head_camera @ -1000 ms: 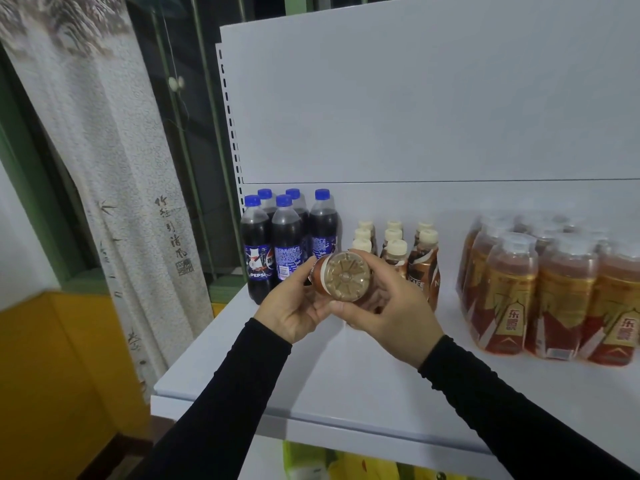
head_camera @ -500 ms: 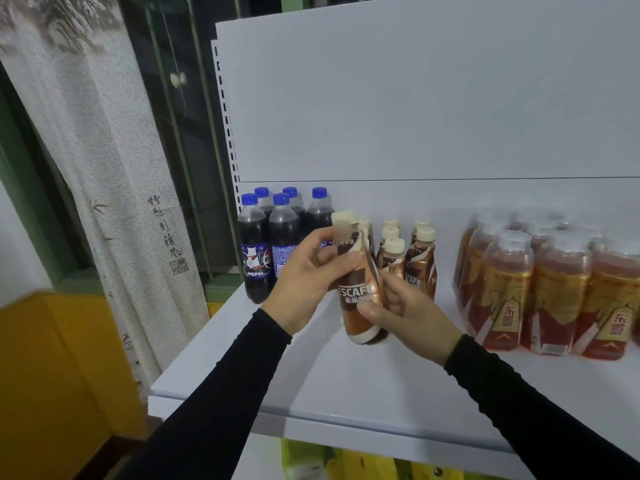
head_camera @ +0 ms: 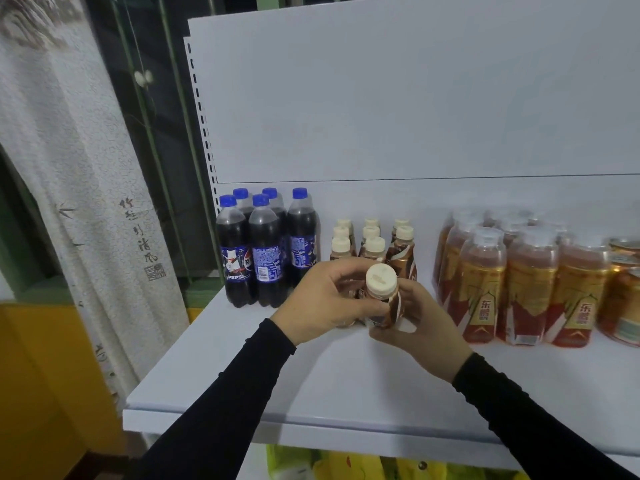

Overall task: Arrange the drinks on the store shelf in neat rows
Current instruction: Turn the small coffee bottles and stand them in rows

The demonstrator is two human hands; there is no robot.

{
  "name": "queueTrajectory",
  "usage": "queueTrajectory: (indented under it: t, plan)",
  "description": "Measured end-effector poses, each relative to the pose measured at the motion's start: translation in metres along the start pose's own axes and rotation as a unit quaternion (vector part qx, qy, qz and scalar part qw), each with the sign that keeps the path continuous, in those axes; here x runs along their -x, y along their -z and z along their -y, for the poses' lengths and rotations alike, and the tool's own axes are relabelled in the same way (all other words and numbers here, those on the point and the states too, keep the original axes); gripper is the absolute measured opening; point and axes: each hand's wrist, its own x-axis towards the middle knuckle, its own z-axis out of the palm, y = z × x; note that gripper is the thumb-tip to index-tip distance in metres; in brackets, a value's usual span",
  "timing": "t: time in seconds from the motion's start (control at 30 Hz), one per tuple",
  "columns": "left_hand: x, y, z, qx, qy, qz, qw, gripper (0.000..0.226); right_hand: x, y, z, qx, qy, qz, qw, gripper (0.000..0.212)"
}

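1. At the back left corner of the white shelf [head_camera: 221,386], five cola bottles [head_camera: 263,251] with blue caps stand upright, close together.
2. Just right of them, small coffee bottles [head_camera: 372,237] with cream caps stand in three short rows.
3. Near the shelf's middle, the left hand [head_camera: 325,303] curls around the left side of one coffee bottle [head_camera: 382,299], cap toward the camera.
4. The right hand [head_camera: 420,327] cups the same bottle from the right and below, fingers wrapped around it.
5. Toward the right edge, amber tea bottles [head_camera: 530,285] stand in rows, with gold-lidded jars [head_camera: 623,303] beside them.
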Motion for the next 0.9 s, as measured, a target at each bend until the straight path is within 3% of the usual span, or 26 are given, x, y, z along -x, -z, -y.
queueTrajectory:
  t: [0.53,0.73,0.9]
  plan:
    - [-0.014,-0.005,-0.008,-0.021,-0.023,0.008,0.999,0.051,0.017,0.009,-0.007,0.028,-0.019,0.003,0.999,0.060]
    - [-0.044,-0.004,-0.030,-0.213,-0.044,0.068,0.974,0.040,0.026,0.023,-0.011,0.053,-0.033,0.045,0.997,0.062]
    - [-0.076,-0.017,-0.037,-0.294,-0.058,0.088,0.950,0.037,0.027,0.036,-0.010,0.105,-0.063,0.043,0.992,0.039]
